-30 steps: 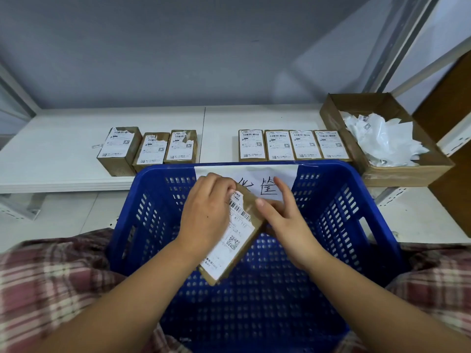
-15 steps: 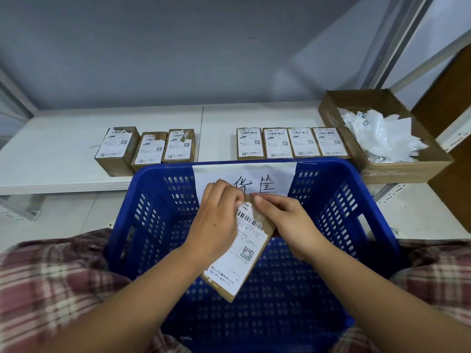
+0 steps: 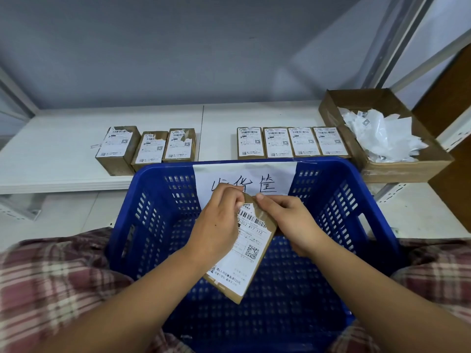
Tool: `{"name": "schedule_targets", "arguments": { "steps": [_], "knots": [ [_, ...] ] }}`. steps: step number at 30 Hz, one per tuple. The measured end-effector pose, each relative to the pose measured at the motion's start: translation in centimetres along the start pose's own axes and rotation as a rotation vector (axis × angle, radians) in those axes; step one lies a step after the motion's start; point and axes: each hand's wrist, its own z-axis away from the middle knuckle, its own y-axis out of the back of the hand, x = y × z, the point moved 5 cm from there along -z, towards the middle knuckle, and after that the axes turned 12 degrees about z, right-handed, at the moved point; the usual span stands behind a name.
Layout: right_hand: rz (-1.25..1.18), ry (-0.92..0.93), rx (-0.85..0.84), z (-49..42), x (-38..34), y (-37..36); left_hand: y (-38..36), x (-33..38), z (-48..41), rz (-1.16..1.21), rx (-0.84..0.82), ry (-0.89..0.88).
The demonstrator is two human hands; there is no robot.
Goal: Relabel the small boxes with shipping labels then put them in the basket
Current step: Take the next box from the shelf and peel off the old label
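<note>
The small box (image 3: pixel 246 253) is held in the air over the blue basket (image 3: pixel 158 212), label (image 3: pixel 254 233) up. Its long axis runs from the far end at the fingertips back toward the person, slanting left. The left hand (image 3: pixel 216 225) grips its left side. The right hand (image 3: pixel 288 220) pinches the far corner, so it is nearer any peel, which would likely run down that axis. Other boxes (image 3: pixel 291 141) sit on the shelf (image 3: pixel 51 161) beyond.
</note>
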Motion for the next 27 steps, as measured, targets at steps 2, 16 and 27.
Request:
{"name": "schedule_targets", "arguments": {
  "steps": [2, 16, 27],
  "knots": [
    [-0.011, -0.011, -0.007, 0.0, 0.0, 0.0, 0.0, 0.0, 0.1, 0.017, -0.013, 0.025],
    [-0.133, -0.073, 0.017, -0.3, 0.0, 0.7, 0.2, 0.4, -0.4, -0.033, -0.02, -0.1],
    [-0.011, 0.01, -0.043, -0.1, -0.2, 0.2, 1.4, 1.0, -0.5, -0.239, 0.117, -0.299]
  ]
}}
